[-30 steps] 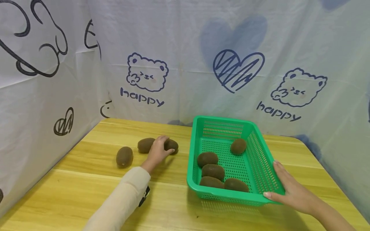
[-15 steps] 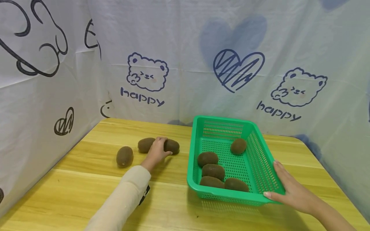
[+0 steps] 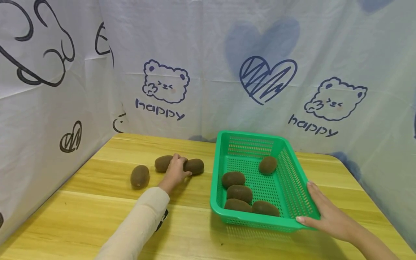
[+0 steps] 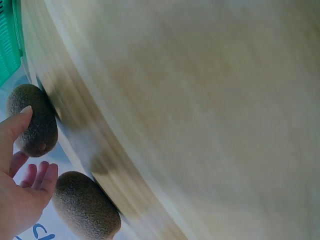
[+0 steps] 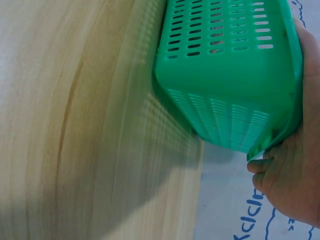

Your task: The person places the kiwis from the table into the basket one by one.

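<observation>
Two brown kiwis lie end to end on the table, with my left hand point(image 3: 175, 172) between them. Its thumb and forefinger are around the near end of the right kiwi point(image 3: 195, 166); in the left wrist view the thumb overlaps that kiwi point(image 4: 42, 125). The other fingers bend close beside the left kiwi point(image 4: 85, 207). My right hand point(image 3: 334, 216) grips the green basket point(image 3: 256, 221) at its front right corner, thumb on the front rim and fingers along the right side. Several kiwis lie inside, mostly at the front left, one kiwi point(image 3: 268, 165) farther back.
Another kiwi point(image 3: 140, 177) lies on the wooden table point(image 3: 81, 216), left of my left hand. A printed white cloth point(image 3: 208, 72) hangs behind the table and along both sides.
The right kiwi has shifted slightly to the right, while my left hand has drawn a little left, uncovering more of it. The basket and right hand stay put.
</observation>
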Action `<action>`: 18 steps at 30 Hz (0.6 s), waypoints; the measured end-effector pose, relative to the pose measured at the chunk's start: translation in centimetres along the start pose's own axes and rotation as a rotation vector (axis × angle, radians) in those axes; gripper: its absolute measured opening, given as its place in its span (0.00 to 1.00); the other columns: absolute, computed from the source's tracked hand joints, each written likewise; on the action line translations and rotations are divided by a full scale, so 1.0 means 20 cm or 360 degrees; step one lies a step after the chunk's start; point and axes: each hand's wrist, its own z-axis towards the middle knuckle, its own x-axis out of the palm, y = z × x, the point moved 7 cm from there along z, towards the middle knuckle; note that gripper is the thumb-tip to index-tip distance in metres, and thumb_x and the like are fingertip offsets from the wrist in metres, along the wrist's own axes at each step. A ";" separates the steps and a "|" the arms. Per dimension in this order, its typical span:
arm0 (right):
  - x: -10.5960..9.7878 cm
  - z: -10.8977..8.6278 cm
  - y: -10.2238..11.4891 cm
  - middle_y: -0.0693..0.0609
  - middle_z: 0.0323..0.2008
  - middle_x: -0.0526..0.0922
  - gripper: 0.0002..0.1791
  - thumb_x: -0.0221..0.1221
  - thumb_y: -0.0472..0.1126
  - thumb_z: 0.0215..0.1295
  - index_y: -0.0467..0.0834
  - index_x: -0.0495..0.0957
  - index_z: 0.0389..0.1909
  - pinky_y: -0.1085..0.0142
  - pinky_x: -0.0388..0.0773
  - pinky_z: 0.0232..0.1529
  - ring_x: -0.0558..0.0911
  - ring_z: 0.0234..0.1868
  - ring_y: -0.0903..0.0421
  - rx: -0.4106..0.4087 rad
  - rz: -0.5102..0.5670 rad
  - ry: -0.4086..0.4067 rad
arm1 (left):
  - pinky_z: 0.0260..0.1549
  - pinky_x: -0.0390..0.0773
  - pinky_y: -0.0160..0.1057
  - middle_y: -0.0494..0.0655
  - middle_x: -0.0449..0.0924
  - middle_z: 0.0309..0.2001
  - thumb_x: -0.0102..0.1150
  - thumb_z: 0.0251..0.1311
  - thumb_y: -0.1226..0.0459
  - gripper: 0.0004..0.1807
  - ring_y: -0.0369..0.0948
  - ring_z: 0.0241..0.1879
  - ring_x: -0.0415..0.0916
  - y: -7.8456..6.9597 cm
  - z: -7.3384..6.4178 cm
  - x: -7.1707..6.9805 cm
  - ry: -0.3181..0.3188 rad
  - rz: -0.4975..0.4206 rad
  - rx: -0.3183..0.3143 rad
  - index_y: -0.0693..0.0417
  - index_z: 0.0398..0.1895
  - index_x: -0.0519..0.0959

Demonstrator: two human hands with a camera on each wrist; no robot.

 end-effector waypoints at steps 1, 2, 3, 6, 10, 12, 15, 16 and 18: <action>0.00 0.00 0.00 0.30 0.71 0.32 0.56 0.59 0.51 0.59 0.39 0.28 0.72 0.26 0.50 0.53 0.40 0.68 0.26 0.0003 0.0002 0.0002 | 0.54 0.73 0.49 0.61 0.66 0.54 0.66 0.52 0.68 0.28 0.55 0.55 0.67 0.00 0.00 0.00 -0.0004 -0.0012 0.0003 0.69 0.56 0.71; 0.00 0.00 0.00 0.30 0.71 0.32 0.56 0.59 0.51 0.59 0.39 0.28 0.72 0.26 0.50 0.53 0.40 0.68 0.26 0.0005 0.0004 0.0004 | 0.54 0.73 0.49 0.62 0.66 0.54 0.66 0.52 0.68 0.27 0.55 0.55 0.68 0.00 0.00 0.00 -0.0002 -0.0017 0.0011 0.69 0.55 0.71; 0.00 0.00 0.00 0.30 0.71 0.32 0.56 0.58 0.51 0.59 0.39 0.27 0.72 0.25 0.49 0.53 0.40 0.68 0.26 0.0008 0.0006 0.0008 | 0.54 0.73 0.49 0.63 0.67 0.55 0.65 0.52 0.68 0.26 0.55 0.56 0.68 0.00 0.00 0.00 0.0004 -0.0028 0.0016 0.69 0.54 0.71; 0.00 0.00 0.00 0.30 0.71 0.32 0.55 0.58 0.51 0.60 0.39 0.27 0.72 0.25 0.49 0.52 0.40 0.68 0.26 0.0011 0.0004 0.0012 | 0.54 0.74 0.50 0.65 0.69 0.56 0.64 0.53 0.69 0.26 0.56 0.56 0.69 0.00 0.00 0.00 0.0044 -0.0070 0.0023 0.70 0.54 0.69; 0.00 0.00 0.00 0.31 0.71 0.32 0.55 0.58 0.51 0.60 0.38 0.28 0.72 0.25 0.49 0.52 0.40 0.68 0.26 0.0003 -0.0007 0.0005 | 0.53 0.75 0.49 0.65 0.71 0.55 0.63 0.54 0.70 0.25 0.56 0.56 0.70 0.01 0.00 0.01 0.0091 -0.0167 -0.0001 0.70 0.55 0.68; 0.00 0.00 0.00 0.30 0.71 0.32 0.56 0.59 0.51 0.59 0.38 0.28 0.72 0.25 0.49 0.52 0.40 0.68 0.26 -0.0002 -0.0007 0.0000 | 0.52 0.75 0.49 0.65 0.71 0.55 0.63 0.54 0.70 0.25 0.56 0.55 0.71 0.01 0.00 0.01 0.0081 -0.0199 0.0000 0.69 0.55 0.68; 0.00 0.00 0.00 0.30 0.71 0.32 0.56 0.59 0.51 0.59 0.38 0.28 0.72 0.25 0.50 0.52 0.40 0.68 0.26 -0.0003 -0.0004 -0.0003 | 0.50 0.77 0.49 0.64 0.72 0.55 0.63 0.54 0.69 0.26 0.55 0.54 0.72 0.01 -0.01 0.01 0.0052 -0.0221 0.0006 0.69 0.56 0.69; 0.00 0.00 0.00 0.30 0.71 0.33 0.56 0.59 0.51 0.59 0.38 0.28 0.72 0.25 0.50 0.52 0.40 0.68 0.26 -0.0004 -0.0002 -0.0005 | 0.50 0.77 0.48 0.65 0.72 0.55 0.63 0.54 0.69 0.26 0.55 0.54 0.72 0.01 -0.01 0.01 0.0043 -0.0229 0.0009 0.69 0.56 0.69; 0.00 0.00 0.00 0.30 0.71 0.33 0.56 0.59 0.51 0.59 0.38 0.28 0.72 0.25 0.50 0.53 0.40 0.68 0.26 0.0000 -0.0001 -0.0004 | 0.50 0.77 0.48 0.65 0.72 0.55 0.64 0.53 0.69 0.27 0.55 0.54 0.72 0.01 0.00 0.01 0.0026 -0.0232 0.0020 0.70 0.56 0.69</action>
